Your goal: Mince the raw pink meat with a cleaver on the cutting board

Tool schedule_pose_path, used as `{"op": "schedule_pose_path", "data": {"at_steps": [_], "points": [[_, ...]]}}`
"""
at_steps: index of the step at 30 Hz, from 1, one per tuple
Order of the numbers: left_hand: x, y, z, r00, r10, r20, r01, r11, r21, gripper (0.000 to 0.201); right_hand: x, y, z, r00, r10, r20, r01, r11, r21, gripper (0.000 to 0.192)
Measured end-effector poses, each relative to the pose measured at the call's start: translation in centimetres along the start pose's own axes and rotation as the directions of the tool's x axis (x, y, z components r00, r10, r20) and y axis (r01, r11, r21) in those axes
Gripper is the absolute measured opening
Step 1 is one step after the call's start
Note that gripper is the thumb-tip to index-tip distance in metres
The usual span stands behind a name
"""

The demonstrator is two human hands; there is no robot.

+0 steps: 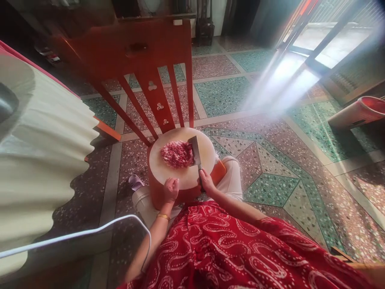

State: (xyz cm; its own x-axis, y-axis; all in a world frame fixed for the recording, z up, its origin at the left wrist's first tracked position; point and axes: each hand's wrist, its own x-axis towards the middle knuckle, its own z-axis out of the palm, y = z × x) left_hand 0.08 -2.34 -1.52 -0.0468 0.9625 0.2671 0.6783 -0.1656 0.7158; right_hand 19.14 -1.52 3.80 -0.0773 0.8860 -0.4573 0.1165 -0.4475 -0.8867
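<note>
A mound of chopped red meat (177,154) lies on a round, pale cutting board (186,180), left of its middle. My right hand (207,181) is wrapped round the dark handle of a cleaver (196,150). The wide blade points away from me, against the right side of the meat. At the near left edge of the board, my left hand (171,189) is curled into a fist, apart from the meat and the blade. Nothing shows between its fingers.
The board rests on the seat of a red-brown wooden chair (161,114), its slatted back on the far side. On the left hangs a pale tablecloth (45,132). A white cable (90,232) crosses by my left forearm. A reddish bin (357,112) lies at the right.
</note>
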Motion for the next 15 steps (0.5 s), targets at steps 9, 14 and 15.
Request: {"op": "schedule_pose_path", "data": {"at_steps": [9, 14, 15], "points": [[-0.2, 0.3, -0.1, 0.998, -0.069, -0.012, 0.068, 0.991, -0.117, 0.024, 5.2, -6.5, -0.3, 0.929, -0.353, 0.113, 0.341, 0.693, -0.636, 0.040], [-0.3, 0.2, -0.2, 0.999, -0.051, -0.016, 0.049, 0.996, -0.079, 0.025, 3.6, -10.2, -2.0, 0.914, -0.363, 0.182, 0.354, 0.491, -0.796, 0.044], [-0.3, 0.1, -0.1, 0.999, -0.037, -0.014, 0.036, 0.998, -0.052, 0.026, 3.1, -11.1, -2.3, 0.896, -0.406, 0.177, 0.381, 0.501, -0.777, 0.045]]}}
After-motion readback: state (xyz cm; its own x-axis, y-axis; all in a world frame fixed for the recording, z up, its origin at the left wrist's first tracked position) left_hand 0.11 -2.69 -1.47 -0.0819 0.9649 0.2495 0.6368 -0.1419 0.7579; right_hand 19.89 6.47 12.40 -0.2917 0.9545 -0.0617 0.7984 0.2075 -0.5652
